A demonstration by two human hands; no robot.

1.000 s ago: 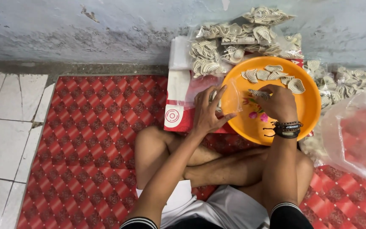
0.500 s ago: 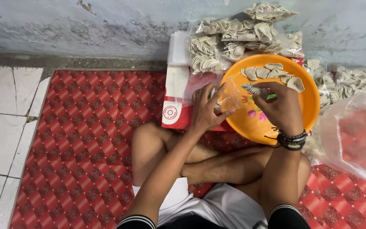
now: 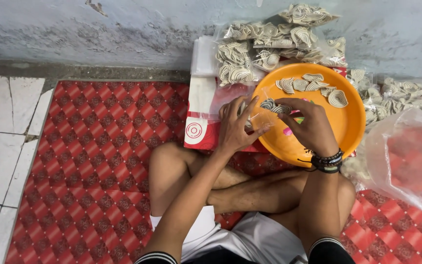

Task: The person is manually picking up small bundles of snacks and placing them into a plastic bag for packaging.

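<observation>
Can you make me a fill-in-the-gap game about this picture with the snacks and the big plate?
1. The round plate holding the loose spiral snacks is coloured ______.
2. The black bracelets are on the person's ______ wrist.
3. The left hand and the right hand are both at a small clear ______ bag.
4. The floor mat has a red ______ pattern.

Missing words: orange; right; plastic; diamond
</observation>
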